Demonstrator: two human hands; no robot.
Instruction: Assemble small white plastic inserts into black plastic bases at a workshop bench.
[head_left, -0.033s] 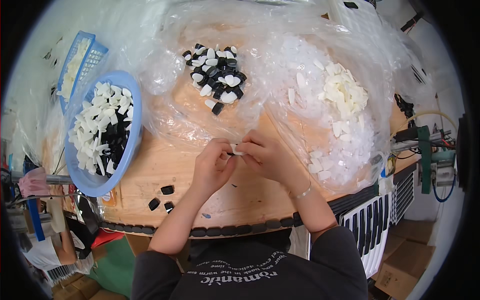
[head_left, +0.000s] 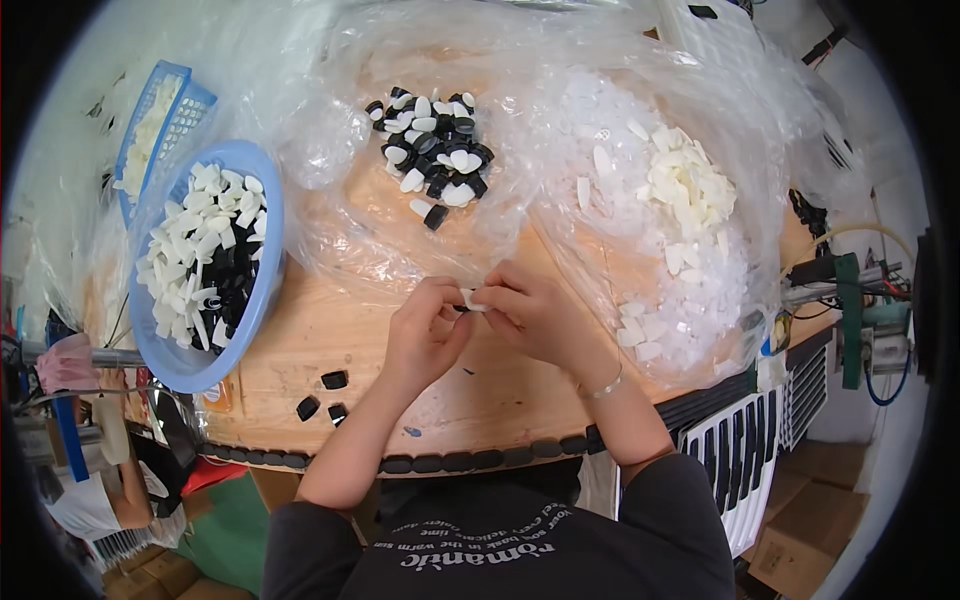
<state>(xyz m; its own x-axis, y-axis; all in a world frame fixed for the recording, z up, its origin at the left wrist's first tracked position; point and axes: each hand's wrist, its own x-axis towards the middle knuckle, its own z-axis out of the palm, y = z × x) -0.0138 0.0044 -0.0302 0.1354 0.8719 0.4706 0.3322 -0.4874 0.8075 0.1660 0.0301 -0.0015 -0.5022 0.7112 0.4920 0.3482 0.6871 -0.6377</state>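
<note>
Over the middle of the wooden table (head_left: 500,400), both of my hands are closed on one small black-and-white piece (head_left: 474,299). My left hand (head_left: 428,328) pinches its left end, where a bit of black shows. The fingertips of my right hand (head_left: 535,312) grip the white part from the right. Fingers cover much of this piece, so its exact kind cannot be made out. Beyond my hands lies a pile of black blocks and white oval pieces (head_left: 430,145). Three loose black blocks (head_left: 335,380) rest left of my left forearm.
A blue basin (head_left: 262,300) of white and black pieces stands at left, beside a blue basket (head_left: 190,115). Clear plastic sheeting (head_left: 330,150) spreads across the far side. White flat pieces (head_left: 690,185) heap at right. A row of black blocks (head_left: 460,462) lines the near edge.
</note>
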